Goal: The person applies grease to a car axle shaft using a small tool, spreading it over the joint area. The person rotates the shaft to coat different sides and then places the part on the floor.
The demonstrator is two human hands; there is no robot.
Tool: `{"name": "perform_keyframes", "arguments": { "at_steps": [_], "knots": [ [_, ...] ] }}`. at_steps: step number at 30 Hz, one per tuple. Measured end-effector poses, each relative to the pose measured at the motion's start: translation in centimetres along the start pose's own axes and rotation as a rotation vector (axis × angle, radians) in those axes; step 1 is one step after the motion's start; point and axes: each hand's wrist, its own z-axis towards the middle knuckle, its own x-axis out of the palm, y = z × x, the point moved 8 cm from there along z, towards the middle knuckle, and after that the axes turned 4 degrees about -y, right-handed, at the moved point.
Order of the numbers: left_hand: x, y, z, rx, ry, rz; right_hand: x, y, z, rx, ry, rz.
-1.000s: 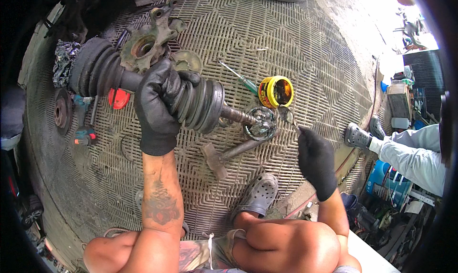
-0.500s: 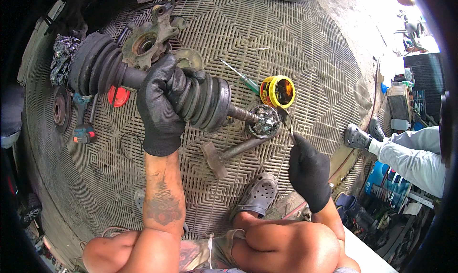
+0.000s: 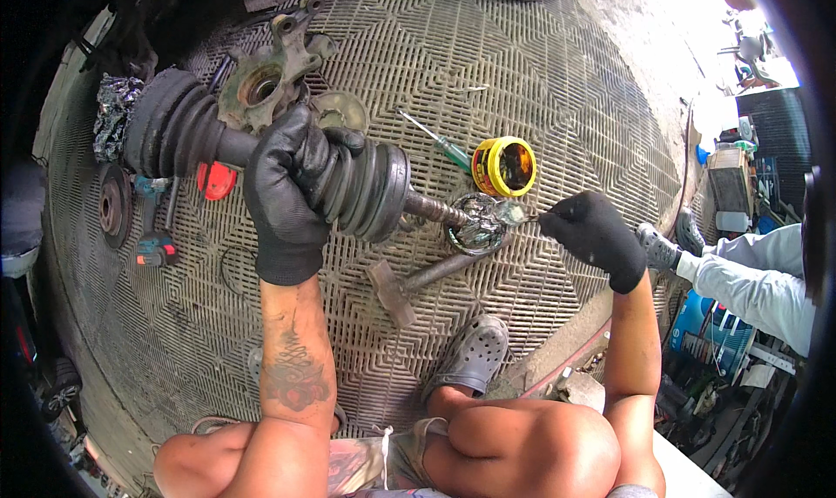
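My left hand (image 3: pixel 283 193), in a black glove, is wrapped round a CV axle (image 3: pixel 235 146) and its near ribbed rubber boot (image 3: pixel 376 189). The axle lies slantwise, its far-left end wrapped in shiny crumpled foil or plastic (image 3: pixel 113 115). At the right end a bare splined shaft leads to a joint (image 3: pixel 475 228) smeared with dark, glossy grease. My right hand (image 3: pixel 601 237), also gloved, pinches a spoon (image 3: pixel 511 212) by its handle. The spoon's bowl is against or just over the greased joint; I cannot tell which. Just beyond stands an open yellow tub (image 3: pixel 484 169) with dark grease inside.
A hammer (image 3: pixel 392 293) lies below the joint, and a green-handled screwdriver (image 3: pixel 453 152) leans by the tub. A steering knuckle (image 3: pixel 261 76), brake disc (image 3: pixel 113 198), cordless tool (image 3: pixel 155 237) and red lid (image 3: pixel 216 181) lie left. Another person's legs (image 3: pixel 749 263) are at right.
My right hand has swung up and right, turning the spoon from upright to nearly level, its bowl now at the joint. The axle in my left hand has shifted slightly left.
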Motion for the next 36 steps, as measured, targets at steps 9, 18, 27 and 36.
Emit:
{"name": "perform_keyframes", "arguments": {
  "at_steps": [9,18,27,36],
  "knots": [
    [-0.4,0.2,0.7,-0.048,0.043,-0.040,2.4,0.8,-2.1,0.032,-0.085,0.145],
    [0.1,0.0,0.5,-0.015,0.029,0.032,-0.5,2.6,-1.1,-0.010,-0.091,0.127],
    [0.5,-0.3,-0.2,-0.045,0.075,0.088,-1.9,3.0,1.1,-0.059,-0.069,0.052],
    [0.8,-0.4,0.0,0.020,0.187,0.065,-1.6,-0.1,1.5,0.033,0.087,0.050]
  ]
}}
